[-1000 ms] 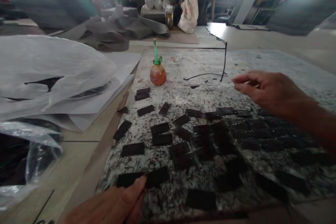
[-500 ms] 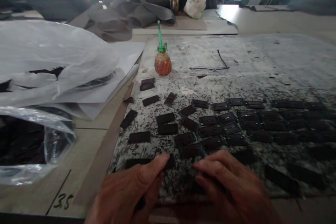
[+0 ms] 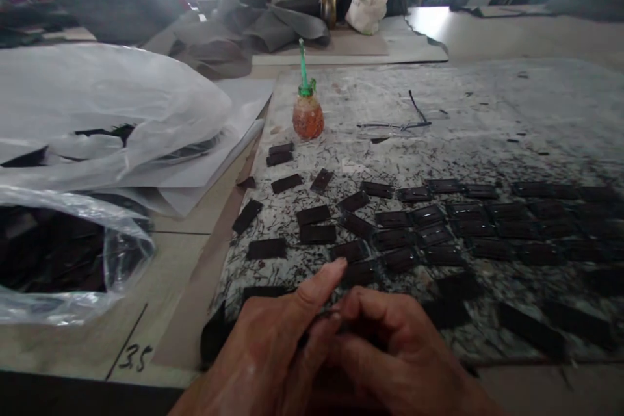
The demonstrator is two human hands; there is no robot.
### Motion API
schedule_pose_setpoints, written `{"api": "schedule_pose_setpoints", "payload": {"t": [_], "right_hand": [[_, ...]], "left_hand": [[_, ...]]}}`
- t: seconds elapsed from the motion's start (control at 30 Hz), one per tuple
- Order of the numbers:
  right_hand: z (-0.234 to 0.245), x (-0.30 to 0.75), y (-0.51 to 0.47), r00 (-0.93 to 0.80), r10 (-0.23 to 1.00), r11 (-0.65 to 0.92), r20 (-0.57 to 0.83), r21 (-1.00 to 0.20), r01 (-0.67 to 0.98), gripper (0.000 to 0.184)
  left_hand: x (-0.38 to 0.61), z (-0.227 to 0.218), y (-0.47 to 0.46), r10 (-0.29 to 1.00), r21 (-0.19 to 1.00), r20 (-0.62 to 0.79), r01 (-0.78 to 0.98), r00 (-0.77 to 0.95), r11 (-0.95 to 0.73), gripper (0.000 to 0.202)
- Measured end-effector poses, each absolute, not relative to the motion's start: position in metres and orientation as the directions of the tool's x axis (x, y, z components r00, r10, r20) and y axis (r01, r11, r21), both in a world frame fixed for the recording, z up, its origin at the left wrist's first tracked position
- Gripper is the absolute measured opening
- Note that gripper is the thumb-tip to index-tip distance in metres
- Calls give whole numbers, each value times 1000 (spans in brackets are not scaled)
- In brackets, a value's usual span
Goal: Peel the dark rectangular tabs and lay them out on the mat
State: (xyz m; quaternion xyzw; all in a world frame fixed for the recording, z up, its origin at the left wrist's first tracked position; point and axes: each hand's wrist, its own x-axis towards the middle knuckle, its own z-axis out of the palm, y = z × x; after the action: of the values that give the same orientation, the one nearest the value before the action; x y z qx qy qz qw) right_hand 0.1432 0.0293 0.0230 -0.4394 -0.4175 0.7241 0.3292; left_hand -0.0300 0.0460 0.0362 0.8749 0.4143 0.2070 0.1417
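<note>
My left hand [image 3: 277,338] and my right hand [image 3: 394,344] meet at the near edge of the speckled work board [image 3: 336,97]. The left index finger points forward, with its tip just in front of a dark rectangular piece [image 3: 348,251]; thumb and other fingers press together. On the right hand, finger and thumb pinch close to the left fingertips. Whatever lies between them is hidden by the fingers. Several flat dark pieces [image 3: 316,234] lie loose on the left part of the board. Toward the right, glossy-edged dark pieces [image 3: 472,227] sit in rough rows.
Behind the pieces stand a round orange bottle [image 3: 309,120] with a green spout and a pair of glasses [image 3: 394,126]. A clear plastic bag [image 3: 129,253] of dark pieces lies left, below white plastic sheeting [image 3: 160,84]. Grey material [image 3: 253,29] is heaped at the back.
My hands, apart half a second ago, have come together, the right moving left to the left fingertips. The view has shifted slightly.
</note>
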Motion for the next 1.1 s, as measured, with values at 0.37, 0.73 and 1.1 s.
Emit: {"api": "schedule_pose_setpoints", "payload": {"t": [0.37,0.73,1.1], "right_hand": [[25,156,35,-142,877,-479,-460,-861,-172,15],[30,168,39,-127,918,-372,-375,-927,52,13],[27,182,34,1,958,-271,-285,-910,313,10]], "left_hand": [[-27,40,62,866,738,118,540,487,-405,41],[-35,38,66,863,716,152,549,481,-432,36],[-32,26,69,808,672,97,560,581,-484,33]]}}
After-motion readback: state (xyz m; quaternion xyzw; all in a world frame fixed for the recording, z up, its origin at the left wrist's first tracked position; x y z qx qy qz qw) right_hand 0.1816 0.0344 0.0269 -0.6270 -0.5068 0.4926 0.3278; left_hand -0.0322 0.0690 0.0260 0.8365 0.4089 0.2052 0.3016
